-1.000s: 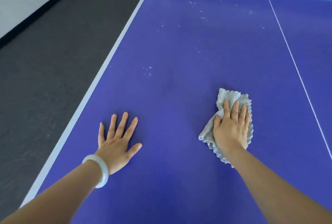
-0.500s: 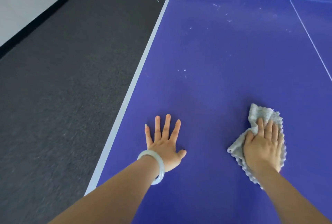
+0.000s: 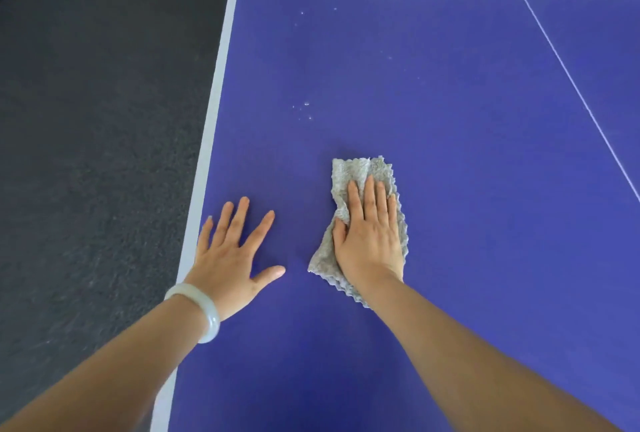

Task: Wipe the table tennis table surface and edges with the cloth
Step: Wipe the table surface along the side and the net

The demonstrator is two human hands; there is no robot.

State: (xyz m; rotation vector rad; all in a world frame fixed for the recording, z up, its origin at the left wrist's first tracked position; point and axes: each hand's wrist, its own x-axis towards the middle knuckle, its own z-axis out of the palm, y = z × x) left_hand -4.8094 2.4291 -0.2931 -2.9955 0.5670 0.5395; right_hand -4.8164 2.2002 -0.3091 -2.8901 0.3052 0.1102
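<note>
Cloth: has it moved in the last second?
Yes. The cloth, under the right hand, has slid left toward the white edge stripe, now nearly below the cluster of white specks.

- I see one bangle (image 3: pixel 209 314) on the left wrist: smooth, rounded, pale whitish-green, translucent.
- Left forearm (image 3: pixel 114 366) and right forearm (image 3: pixel 460 352): bare, unsleeved.

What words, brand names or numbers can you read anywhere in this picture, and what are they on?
None: this view shows no readable text.
The blue table bears only plain white lines and pale specks.
The grey cloth and the pale bracelet show no print.
</note>
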